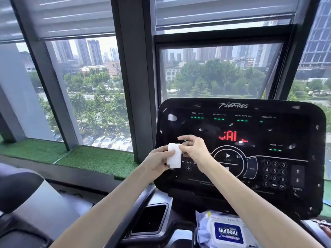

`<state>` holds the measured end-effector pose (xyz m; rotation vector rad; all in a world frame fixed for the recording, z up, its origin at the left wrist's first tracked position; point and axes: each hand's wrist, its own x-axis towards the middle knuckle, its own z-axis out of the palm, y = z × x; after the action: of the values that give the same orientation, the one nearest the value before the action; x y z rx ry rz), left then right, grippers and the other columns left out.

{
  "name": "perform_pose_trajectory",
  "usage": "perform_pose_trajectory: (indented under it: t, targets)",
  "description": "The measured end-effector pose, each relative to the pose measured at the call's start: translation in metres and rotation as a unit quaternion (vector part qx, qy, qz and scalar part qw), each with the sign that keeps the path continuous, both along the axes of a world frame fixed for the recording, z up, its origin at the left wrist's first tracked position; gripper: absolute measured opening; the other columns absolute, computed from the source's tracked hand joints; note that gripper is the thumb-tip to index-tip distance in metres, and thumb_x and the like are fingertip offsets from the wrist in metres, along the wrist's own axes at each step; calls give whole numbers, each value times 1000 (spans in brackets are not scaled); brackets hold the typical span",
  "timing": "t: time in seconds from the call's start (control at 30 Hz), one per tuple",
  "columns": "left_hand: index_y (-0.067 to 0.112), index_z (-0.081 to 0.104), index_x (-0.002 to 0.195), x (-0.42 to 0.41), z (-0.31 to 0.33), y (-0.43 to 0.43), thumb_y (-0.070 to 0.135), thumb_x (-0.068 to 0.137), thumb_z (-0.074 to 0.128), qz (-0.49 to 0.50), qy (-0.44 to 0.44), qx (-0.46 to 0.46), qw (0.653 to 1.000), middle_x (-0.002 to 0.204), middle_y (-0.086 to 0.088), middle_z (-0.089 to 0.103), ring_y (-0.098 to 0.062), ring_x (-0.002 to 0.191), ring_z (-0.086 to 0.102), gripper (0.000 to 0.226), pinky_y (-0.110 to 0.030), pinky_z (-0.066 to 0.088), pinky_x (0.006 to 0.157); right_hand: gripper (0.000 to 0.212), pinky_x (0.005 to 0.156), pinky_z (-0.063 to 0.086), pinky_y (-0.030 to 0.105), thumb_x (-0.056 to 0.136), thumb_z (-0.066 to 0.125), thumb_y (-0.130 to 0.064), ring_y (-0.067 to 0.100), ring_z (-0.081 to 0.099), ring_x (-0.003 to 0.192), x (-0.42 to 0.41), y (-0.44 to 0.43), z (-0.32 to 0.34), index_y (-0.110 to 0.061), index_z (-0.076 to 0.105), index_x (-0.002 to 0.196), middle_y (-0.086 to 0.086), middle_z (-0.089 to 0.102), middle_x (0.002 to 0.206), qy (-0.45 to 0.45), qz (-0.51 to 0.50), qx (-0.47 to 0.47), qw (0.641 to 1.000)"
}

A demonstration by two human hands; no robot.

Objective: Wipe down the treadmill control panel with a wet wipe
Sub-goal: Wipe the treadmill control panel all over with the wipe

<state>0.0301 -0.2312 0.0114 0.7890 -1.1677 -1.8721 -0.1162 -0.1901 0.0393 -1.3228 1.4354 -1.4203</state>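
Observation:
The black treadmill control panel [250, 129] stands ahead of me on the right, with red and green lit displays, a round start button and a number keypad. In front of its lower left corner I hold a folded white wet wipe [174, 155]. My left hand [157, 162] grips the wipe from the left and below. My right hand [194, 149] pinches the wipe's upper right edge with thumb and fingers. The wipe hangs just in front of the panel's media buttons; whether it touches the panel I cannot tell.
A white pack of wet wipes [225, 230] with a blue label lies on the console shelf below the panel. A dark cup holder [152, 219] sits left of it. Large windows, a thick window pillar [136, 77] and a strip of green artificial turf [71, 156] lie beyond.

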Motion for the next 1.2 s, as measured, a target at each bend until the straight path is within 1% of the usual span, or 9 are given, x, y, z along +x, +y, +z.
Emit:
perform_pose_trajectory:
  t: [0.1, 0.23, 0.37, 0.5, 0.6, 0.73, 0.97, 1.07, 1.2]
  targets:
    - [7, 64, 96, 6, 25, -21, 1, 86, 60, 145, -97, -91, 980, 94, -10, 66, -21, 83, 62, 12, -38, 55, 78, 26, 69, 48, 19, 85, 57, -5, 9, 60, 75, 4, -14, -3, -14, 63, 109, 2, 66, 86, 188, -65, -39, 979]
    - [16, 62, 83, 7, 79, -71, 14, 90, 54, 337, -290, -437, 782, 84, 4, 58, -5, 79, 52, 11, -13, 39, 71, 45, 105, 34, 32, 87, 48, -2, 22, 42, 128, 6, -32, -4, -8, 49, 132, 8, 43, 142, 512, -102, -133, 843]
    - [11, 63, 100, -7, 80, -104, 7, 93, 48, 324, -377, -588, 638, 93, 6, 50, -9, 90, 51, 17, -22, 45, 77, 66, 116, 7, 36, 82, 45, 2, 23, 15, 142, 11, -49, -8, -2, 23, 144, 15, 17, 153, 643, -83, -137, 749]
    - [12, 62, 106, 3, 39, -113, -3, 85, 58, 201, -390, -700, 564, 93, 0, 52, -15, 92, 50, 26, -38, 54, 68, 73, 115, 2, 40, 83, 53, -10, 26, 10, 143, 13, -52, -9, 2, 17, 145, 17, 8, 154, 737, -77, -89, 666]
    - [10, 65, 106, 3, 51, -134, -4, 84, 61, 196, -349, -709, 581, 92, -4, 55, -18, 88, 52, 26, -39, 53, 67, 83, 107, 30, 43, 51, 81, -14, 28, 46, 127, 13, -57, -11, 4, 51, 127, 20, 45, 138, 732, -97, -66, 671]
    - [12, 70, 106, -12, 71, -138, 3, 90, 58, 198, -296, -647, 674, 88, -3, 57, -13, 81, 55, 22, -23, 48, 80, 82, 104, 34, 42, 46, 81, -12, 27, 51, 122, 18, -58, -15, 2, 57, 122, 19, 52, 132, 723, -97, -88, 679]
    - [10, 71, 102, -5, 92, -144, 6, 91, 58, 130, -315, -668, 661, 92, -2, 62, -15, 84, 60, 17, -18, 45, 82, 78, 115, -3, 40, 90, 50, -19, 29, -2, 143, 15, -56, -14, 3, 0, 145, 20, -5, 154, 783, -72, -68, 614]
    - [7, 70, 100, -3, 88, -141, 5, 89, 60, 52, -337, -700, 627, 91, -1, 60, -11, 82, 58, 15, -17, 45, 81, 79, 115, -3, 41, 91, 50, -23, 30, -2, 143, 14, -56, -12, 4, -2, 144, 22, -6, 154, 791, -78, -82, 601]
    - [6, 70, 100, -1, 88, -137, 4, 91, 57, 161, -320, -656, 665, 90, 7, 55, -7, 83, 54, 16, -2, 35, 80, 79, 115, -3, 41, 92, 49, -23, 31, -3, 143, 13, -53, -11, 5, -3, 144, 22, -6, 154, 787, -69, -83, 607]
